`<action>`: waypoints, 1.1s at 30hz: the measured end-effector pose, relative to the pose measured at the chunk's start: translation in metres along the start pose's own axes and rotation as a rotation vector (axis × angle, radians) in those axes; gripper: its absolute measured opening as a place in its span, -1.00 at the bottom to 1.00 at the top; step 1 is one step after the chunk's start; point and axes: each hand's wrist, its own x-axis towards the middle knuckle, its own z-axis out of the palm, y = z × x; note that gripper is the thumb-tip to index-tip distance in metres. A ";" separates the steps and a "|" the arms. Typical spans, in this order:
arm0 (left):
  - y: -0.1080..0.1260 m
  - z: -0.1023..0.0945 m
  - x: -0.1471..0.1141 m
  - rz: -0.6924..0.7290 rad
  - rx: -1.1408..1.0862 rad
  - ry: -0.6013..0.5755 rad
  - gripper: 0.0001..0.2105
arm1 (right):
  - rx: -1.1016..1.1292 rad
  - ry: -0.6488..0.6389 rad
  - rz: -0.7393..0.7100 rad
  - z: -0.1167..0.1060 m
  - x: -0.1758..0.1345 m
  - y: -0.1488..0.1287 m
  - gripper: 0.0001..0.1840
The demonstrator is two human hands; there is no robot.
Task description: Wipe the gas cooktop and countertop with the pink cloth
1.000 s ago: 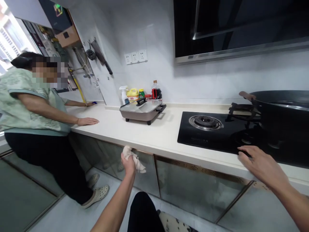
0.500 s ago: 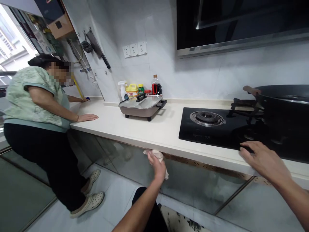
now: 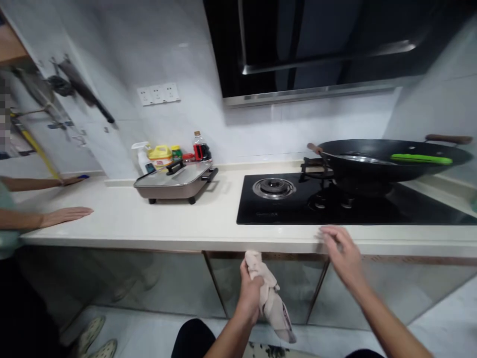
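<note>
My left hand is closed round a pale cloth, in front of the cabinet doors and below the counter's edge. The cloth's lower end hangs loose to the right. Over the front edge of the white countertop hovers my right hand, slightly blurred. Its fingers are a little bent and apart from the thumb, with nothing seen in them. Just beyond it lies the black gas hob. A large wok rests on the right burner, with a green-handled utensil across it.
A lidded electric pan stands on the counter, with a spray bottle, a yellow jug and a dark sauce bottle behind it. Another person's hand lies flat at the left. A range hood hangs above.
The view has swung right, showing more of the wok. My left hand has drawn the cloth away from the counter's underside, and my right hand has lifted off the counter by the hob.
</note>
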 end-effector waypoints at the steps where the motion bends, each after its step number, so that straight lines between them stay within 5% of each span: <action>1: 0.004 0.003 -0.003 -0.059 -0.059 -0.024 -0.14 | 0.058 0.003 0.035 0.004 -0.023 -0.007 -0.70; 4: 0.012 0.012 -0.012 -0.147 -0.095 -0.100 -0.29 | 0.229 -0.203 0.238 0.028 -0.100 -0.023 -0.65; 6: 0.013 0.019 -0.019 -0.168 -0.054 -0.224 -0.38 | 0.360 -0.302 0.454 0.051 -0.143 -0.031 -0.35; 9: 0.014 0.026 -0.030 -0.137 0.112 -0.441 -0.49 | 0.654 -0.244 0.684 0.082 -0.178 -0.040 -0.12; 12: 0.033 0.023 -0.030 0.082 0.405 -0.604 -0.51 | 0.796 -0.185 0.798 0.090 -0.179 -0.038 -0.21; 15: 0.079 0.012 -0.011 0.471 0.726 -0.629 -0.63 | 0.536 -0.030 0.579 0.079 -0.165 -0.025 -0.52; 18: 0.134 0.006 0.024 0.940 0.918 -0.396 -0.69 | 0.204 0.064 0.073 0.080 -0.148 -0.016 -0.62; 21: 0.169 0.013 0.066 1.209 1.122 -0.221 -0.70 | -0.015 -0.038 -0.345 0.111 -0.125 -0.021 -0.53; 27: 0.160 0.027 0.122 1.108 1.378 -0.236 -0.69 | -0.418 -0.051 -0.724 0.188 -0.090 -0.028 -0.77; 30: 0.153 0.023 0.130 1.087 1.402 -0.266 -0.65 | -0.471 -0.113 -0.739 0.182 -0.088 -0.016 -0.72; 33: 0.154 0.022 0.128 1.073 1.441 -0.271 -0.61 | -0.498 -0.197 -0.641 0.148 -0.086 0.007 -0.65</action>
